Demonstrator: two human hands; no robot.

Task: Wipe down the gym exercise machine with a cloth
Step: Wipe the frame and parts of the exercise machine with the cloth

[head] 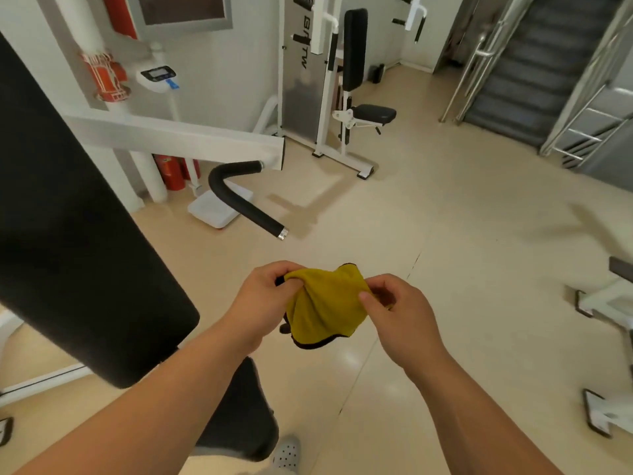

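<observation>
cloth: yellow cloth (323, 308) with a dark trim, held up mid-air between both hands over the beige floor (445, 234)
left hand (262, 298): pinching its top left corner
right hand (399, 311): pinching the right edge
machine: big black pad (68, 228) just to the left, curved black handle (239, 200) further back

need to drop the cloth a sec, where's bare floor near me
Bare floor spreads ahead and right of the yellow cloth, between the curved black handle and the white machine feet. Left is crowded by the big black pad.
</observation>
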